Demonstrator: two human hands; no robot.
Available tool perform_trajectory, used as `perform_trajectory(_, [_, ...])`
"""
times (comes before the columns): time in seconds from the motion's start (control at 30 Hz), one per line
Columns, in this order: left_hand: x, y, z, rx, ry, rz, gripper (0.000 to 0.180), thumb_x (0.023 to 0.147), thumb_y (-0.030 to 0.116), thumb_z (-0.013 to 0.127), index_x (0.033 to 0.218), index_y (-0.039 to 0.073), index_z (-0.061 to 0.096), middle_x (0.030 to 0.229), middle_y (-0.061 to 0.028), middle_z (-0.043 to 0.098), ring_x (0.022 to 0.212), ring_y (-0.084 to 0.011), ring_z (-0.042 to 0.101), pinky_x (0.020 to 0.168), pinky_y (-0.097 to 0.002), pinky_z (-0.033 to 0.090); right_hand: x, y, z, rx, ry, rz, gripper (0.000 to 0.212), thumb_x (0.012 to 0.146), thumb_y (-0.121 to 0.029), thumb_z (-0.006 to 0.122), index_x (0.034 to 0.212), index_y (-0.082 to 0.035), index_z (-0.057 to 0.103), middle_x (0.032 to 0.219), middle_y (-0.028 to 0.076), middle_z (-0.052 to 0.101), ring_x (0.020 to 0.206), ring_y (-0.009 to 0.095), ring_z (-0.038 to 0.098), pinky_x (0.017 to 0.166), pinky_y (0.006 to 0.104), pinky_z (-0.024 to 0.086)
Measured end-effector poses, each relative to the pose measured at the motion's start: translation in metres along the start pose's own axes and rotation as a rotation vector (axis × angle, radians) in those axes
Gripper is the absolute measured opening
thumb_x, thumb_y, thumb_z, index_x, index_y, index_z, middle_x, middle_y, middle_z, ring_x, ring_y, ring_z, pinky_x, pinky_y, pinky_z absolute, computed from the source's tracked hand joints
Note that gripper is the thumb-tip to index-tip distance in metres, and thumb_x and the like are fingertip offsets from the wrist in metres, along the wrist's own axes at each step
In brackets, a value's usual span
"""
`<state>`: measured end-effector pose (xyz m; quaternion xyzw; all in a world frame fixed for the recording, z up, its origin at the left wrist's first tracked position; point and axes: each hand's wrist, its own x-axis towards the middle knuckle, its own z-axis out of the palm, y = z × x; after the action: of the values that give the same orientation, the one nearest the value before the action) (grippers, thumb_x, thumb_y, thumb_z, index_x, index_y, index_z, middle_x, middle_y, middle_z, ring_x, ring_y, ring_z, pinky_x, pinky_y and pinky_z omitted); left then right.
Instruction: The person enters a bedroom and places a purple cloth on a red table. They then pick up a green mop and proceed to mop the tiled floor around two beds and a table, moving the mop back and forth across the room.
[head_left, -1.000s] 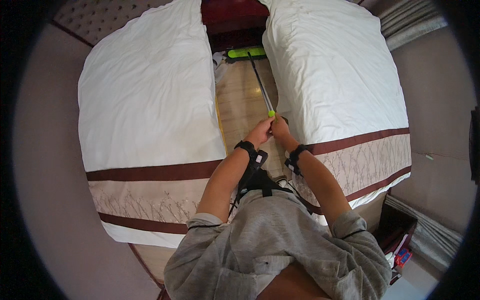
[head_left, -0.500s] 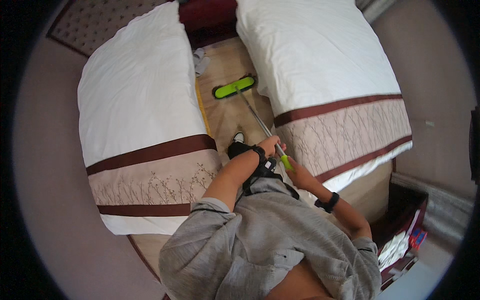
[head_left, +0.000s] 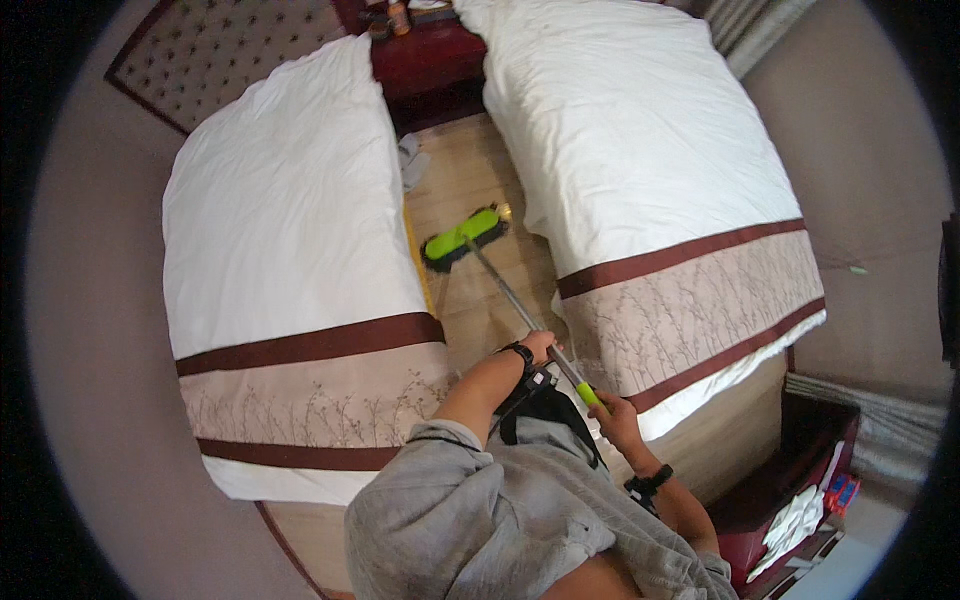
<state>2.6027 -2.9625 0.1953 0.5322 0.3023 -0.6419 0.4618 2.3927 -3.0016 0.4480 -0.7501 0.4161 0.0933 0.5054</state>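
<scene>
A push broom with a bright green oval head (head_left: 460, 236) and dark bristles stands on the floor between two beds, its head slanted across the gap. Its silver handle (head_left: 510, 296) runs back toward me. My left hand (head_left: 540, 347) is wrapped round the metal shaft partway down. Farther up, my right hand (head_left: 616, 420) closes on the end of the handle by the green grip (head_left: 588, 394). Each wrist wears a dark band.
Beds with white covers flank me, a left bed (head_left: 290, 220) and a right bed (head_left: 640, 130), each with a patterned runner. Grey slippers (head_left: 412, 165) lie beside the left bed. A dark red nightstand (head_left: 430, 60) closes the far end. A dark red cabinet (head_left: 735, 545) stands at lower right.
The broom head has come nearer to me and turned more aslant, with more bristles showing. Both hands have drawn back with the handle. The view has tilted up, revealing items on the nightstand.
</scene>
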Motion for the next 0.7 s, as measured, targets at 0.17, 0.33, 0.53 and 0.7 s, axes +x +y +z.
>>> perform_trajectory(0.17, [-0.040,0.064,-0.040,0.162,-0.190,0.337,0.029,0.093,0.023,0.051,0.078,-0.001,0.060,0.068,-0.0119,0.057,0.054,-0.0226,0.053,0.048,-0.0366,0.044,0.090,-0.047,0.074,-0.073,0.031,-0.160,0.037,0.091,-0.017,0.052,0.126,-0.005,0.053,0.069,0.008,0.064,0.052,0.015,0.056,0.053,0.0324,0.046])
perform_trajectory(0.33, [-0.041,0.074,-0.058,-0.304,-0.073,0.408,0.036,0.098,0.030,0.045,0.073,0.004,0.048,0.060,-0.0084,0.047,0.053,-0.0224,0.048,0.050,-0.0364,0.043,0.152,-0.070,0.130,-0.005,-0.075,-0.105,0.043,0.091,-0.020,0.053,0.130,-0.004,0.044,0.076,0.015,0.062,0.063,0.024,0.059,0.058,0.0373,0.047])
perform_trajectory(0.53, [-0.068,0.042,-0.024,-0.199,-0.087,0.307,0.034,0.098,0.030,0.043,0.078,0.002,0.047,0.061,-0.0093,0.048,0.051,-0.0232,0.046,0.048,-0.0373,0.041,0.114,-0.022,0.102,0.019,-0.125,-0.002,0.037,0.090,-0.024,0.055,0.120,-0.002,0.049,0.074,0.012,0.060,0.066,0.022,0.060,0.061,0.0365,0.048])
perform_trajectory(0.7, [-0.071,-0.069,0.015,0.303,-0.067,0.320,0.030,0.091,0.025,0.051,0.095,-0.004,0.050,0.081,-0.0124,0.059,0.062,-0.0245,0.063,0.052,-0.0377,0.054,-0.024,0.049,0.034,0.327,-0.182,0.233,0.038,0.092,-0.020,0.054,0.128,-0.008,0.047,0.068,-0.001,0.049,0.045,0.007,0.041,0.039,0.0232,0.034])
